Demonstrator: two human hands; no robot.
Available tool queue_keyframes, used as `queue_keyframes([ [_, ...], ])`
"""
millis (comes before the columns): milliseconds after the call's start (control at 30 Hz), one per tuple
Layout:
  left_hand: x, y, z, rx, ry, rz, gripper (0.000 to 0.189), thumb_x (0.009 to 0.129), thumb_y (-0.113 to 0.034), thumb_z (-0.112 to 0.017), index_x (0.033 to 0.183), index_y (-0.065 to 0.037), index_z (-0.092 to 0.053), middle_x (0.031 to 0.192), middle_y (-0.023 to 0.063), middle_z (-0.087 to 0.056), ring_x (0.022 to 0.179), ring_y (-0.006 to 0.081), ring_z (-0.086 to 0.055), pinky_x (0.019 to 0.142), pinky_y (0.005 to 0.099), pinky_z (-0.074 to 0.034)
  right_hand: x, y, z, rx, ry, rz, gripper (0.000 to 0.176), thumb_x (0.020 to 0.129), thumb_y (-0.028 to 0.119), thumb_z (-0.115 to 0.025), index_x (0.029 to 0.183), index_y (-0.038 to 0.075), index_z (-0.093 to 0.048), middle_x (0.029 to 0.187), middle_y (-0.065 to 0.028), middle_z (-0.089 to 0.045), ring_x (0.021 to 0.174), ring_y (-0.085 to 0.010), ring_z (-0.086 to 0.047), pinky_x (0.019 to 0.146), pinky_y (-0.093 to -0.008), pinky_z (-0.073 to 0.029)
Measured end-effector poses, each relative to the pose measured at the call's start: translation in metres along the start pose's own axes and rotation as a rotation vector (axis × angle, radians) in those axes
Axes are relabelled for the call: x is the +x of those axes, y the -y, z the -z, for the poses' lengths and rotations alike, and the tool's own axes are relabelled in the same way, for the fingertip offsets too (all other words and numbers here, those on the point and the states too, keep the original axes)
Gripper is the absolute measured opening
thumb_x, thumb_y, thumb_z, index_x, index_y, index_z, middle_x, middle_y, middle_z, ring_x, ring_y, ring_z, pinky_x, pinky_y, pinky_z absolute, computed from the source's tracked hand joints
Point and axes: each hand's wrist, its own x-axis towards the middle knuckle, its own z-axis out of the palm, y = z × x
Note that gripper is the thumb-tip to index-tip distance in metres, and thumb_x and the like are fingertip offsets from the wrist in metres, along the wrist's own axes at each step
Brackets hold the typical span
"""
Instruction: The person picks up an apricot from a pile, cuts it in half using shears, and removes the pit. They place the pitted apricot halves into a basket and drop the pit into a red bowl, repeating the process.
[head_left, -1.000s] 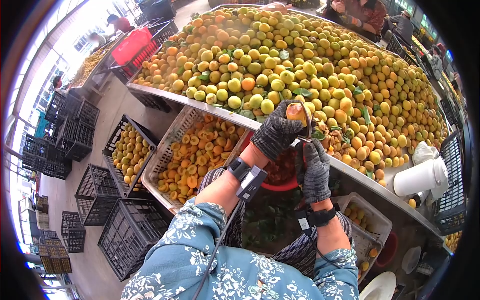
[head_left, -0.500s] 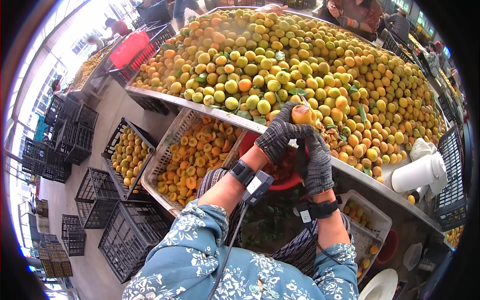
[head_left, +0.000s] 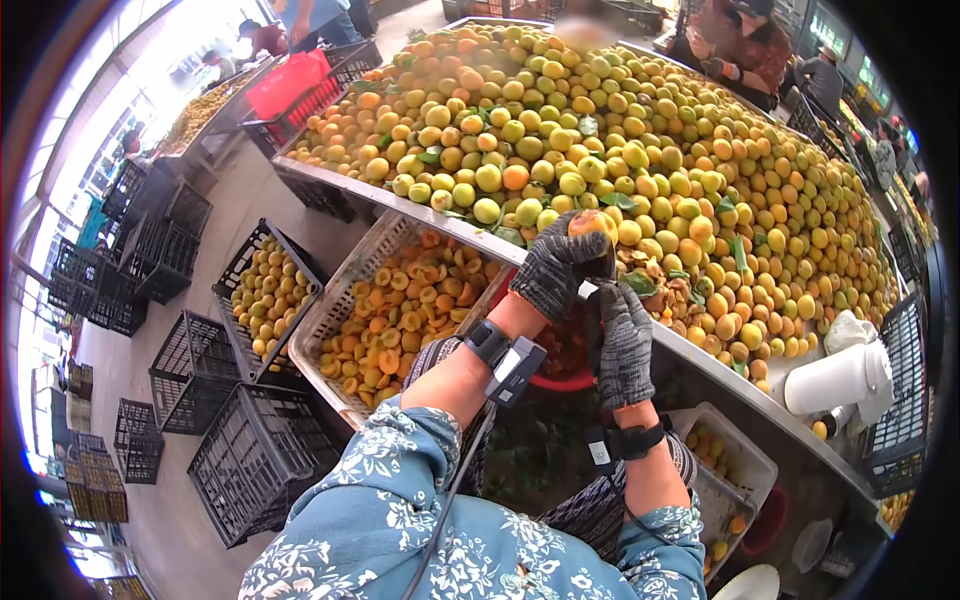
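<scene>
My left hand (head_left: 552, 272), in a dark grey knit glove, is closed around an apricot (head_left: 592, 226) above the table's near edge. The fruit's upper side looks cut or browned. My right hand (head_left: 625, 345), gloved alike, is closed just below and right of it. It grips what looks like a small knife (head_left: 608, 268), thin and dark, mostly hidden by the fingers. Beneath both hands is a red basin (head_left: 565, 381) with dark scraps in it. Brownish scraps and leaves (head_left: 668, 290) lie on the table right of my hands, beside the heap of whole apricots (head_left: 640, 160).
A white crate (head_left: 318, 378) of apricot halves stands left of the basin. Black crates (head_left: 262, 460) are on the floor further left. A white bucket (head_left: 838, 378) sits at the table's right end. Another person (head_left: 740, 50) works across the table.
My right hand has lowered and drawn away from the apricot, which stays in my left hand. The knife-like tool now shows between them. The camera view has shifted slightly.
</scene>
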Motion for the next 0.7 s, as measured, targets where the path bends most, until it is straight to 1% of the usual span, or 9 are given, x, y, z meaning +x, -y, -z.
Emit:
queue_keyframes([
  [133,-0.004,-0.017,0.008,-0.055,0.097,0.047,0.041,0.079,-0.026,-0.076,0.109,-0.005,-0.056,0.095,0.0008,-0.061,0.084,0.0099,-0.059,0.075,0.0255,-0.05,0.006,0.003,-0.017,-0.126,0.064,0.084,0.016,0.095,0.019,-0.055,0.101,0.006,-0.063,0.086,-0.0004,-0.062,0.073,-0.0044,-0.054,0.061,-0.0184,-0.043],
  [200,-0.018,-0.035,0.001,0.173,-0.036,0.026,0.041,0.08,-0.023,-0.075,0.111,-0.005,-0.056,0.099,-0.0004,-0.061,0.087,0.0089,-0.058,0.075,0.026,-0.05,0.007,0.002,-0.029,-0.028,0.037,0.076,0.019,0.095,0.027,-0.056,0.095,0.009,-0.062,0.074,0.0003,-0.059,0.057,-0.0054,-0.051,0.047,-0.0179,-0.04],
  [233,-0.026,-0.049,0.004,0.212,-0.026,0.005,0.045,0.082,-0.02,-0.073,0.12,-0.004,-0.055,0.108,0.0012,-0.061,0.093,0.0097,-0.059,0.079,0.0261,-0.05,0.004,0.011,-0.032,0.015,0.073,-0.131,0.025,0.093,0.037,-0.057,0.09,0.012,-0.061,0.063,0.0026,-0.054,0.042,-0.0063,-0.043,0.035,-0.0197,-0.032],
  [400,-0.073,-0.12,0.03,0.244,0.021,-0.107,0.055,0.086,-0.018,-0.068,0.135,-0.003,-0.047,0.117,0.0063,-0.059,0.105,0.0132,-0.058,0.089,0.0281,-0.05,-0.011,0.003,-0.085,0.096,0.249,-0.165,0.033,0.092,0.046,-0.056,0.093,0.013,-0.06,0.055,0.0065,-0.045,0.036,-0.0073,-0.035,0.033,-0.0212,-0.026],
  [500,-0.109,-0.161,0.053,-0.106,0.025,-0.059,0.046,0.092,-0.021,-0.06,0.131,0.0,-0.049,0.121,0.0088,-0.058,0.106,0.0202,-0.06,0.092,0.0335,-0.051,-0.034,0.01,-0.134,0.256,0.381,-0.442,0.038,0.093,0.049,-0.053,0.1,0.013,-0.058,0.054,0.0067,-0.04,0.038,-0.0063,-0.035,0.035,-0.0224,-0.029],
  [600,-0.15,-0.192,0.093,-0.147,-0.065,-0.187,0.044,0.093,-0.024,-0.059,0.129,0.0,-0.05,0.121,0.0139,-0.059,0.102,0.0242,-0.063,0.086,0.0335,-0.055,-0.051,-0.011,-0.182,0.32,0.529,-0.473,0.038,0.095,0.049,-0.049,0.101,0.012,-0.057,0.054,0.0072,-0.04,0.037,-0.0061,-0.034,0.035,-0.0223,-0.028],
  [633,-0.159,-0.194,0.114,0.312,-0.148,-0.349,0.038,0.094,-0.024,-0.057,0.121,0.003,-0.054,0.117,0.014,-0.061,0.097,0.0234,-0.065,0.082,0.0338,-0.057,-0.058,-0.017,-0.196,0.303,0.555,-0.523,0.037,0.097,0.048,-0.045,0.1,0.013,-0.057,0.054,0.008,-0.04,0.037,-0.0061,-0.033,0.035,-0.0217,-0.027],
  [667,-0.178,-0.21,0.112,0.312,-0.179,-0.372,0.038,0.094,-0.024,-0.057,0.121,0.003,-0.054,0.117,0.014,-0.061,0.097,0.0234,-0.065,0.082,0.0338,-0.057,-0.066,-0.02,-0.213,0.289,0.583,-0.545,0.037,0.097,0.048,-0.045,0.1,0.013,-0.057,0.054,0.008,-0.04,0.037,-0.0061,-0.033,0.035,-0.0217,-0.027],
  [700,-0.196,-0.226,0.11,0.083,-0.186,-0.253,0.035,0.093,-0.025,-0.058,0.118,0.001,-0.057,0.112,0.0103,-0.064,0.096,0.0209,-0.065,0.082,0.0331,-0.056,-0.075,-0.025,-0.227,0.265,0.578,-0.563,0.036,0.096,0.049,-0.046,0.1,0.014,-0.057,0.054,0.0077,-0.039,0.037,-0.0062,-0.031,0.034,-0.0224,-0.025],
])
